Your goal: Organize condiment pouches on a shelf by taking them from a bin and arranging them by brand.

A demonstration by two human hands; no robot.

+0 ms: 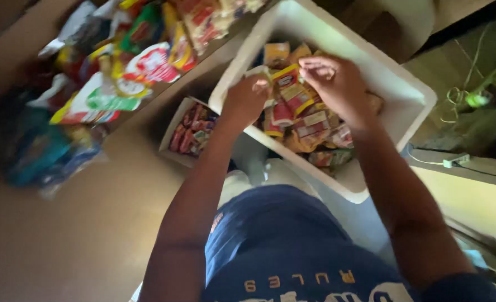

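1. We look down at our own two arms, reaching out over a big white box [410, 92].
2. The white box has thick walls, and it is open on top.
3. Inside it lie lots of small snack packets [306, 120], in red, yellow and orange, all piled up together.
4. Our left hand [247, 98] is at the near-left wall of the white box, right over its edge.
5. The fingers of our left hand are curled tight on a small pale packet [260, 73] with a bit of yellow on it.
6. That packet sits at the left side of the box, just above the pile.
7. Our right hand [337, 84] is over the middle of the box, above the pile of packets.
8. Its fingers bend down and touch a yellow and red packet [286, 76] at the top of the pile. We cannot tell if they are pinching it or only resting on it.
9. The two hands are near each other, and the small packets are between them.
10. To the left of the white box, lower down, is a little open carton [172, 128] with red packets packed in rows.
11. Further left is a long brown shelf [181, 72] full of bright bags [130, 67] in red, green, yellow and white.
12. A blue bag [32, 148] lies at the far left, blurry and dark.
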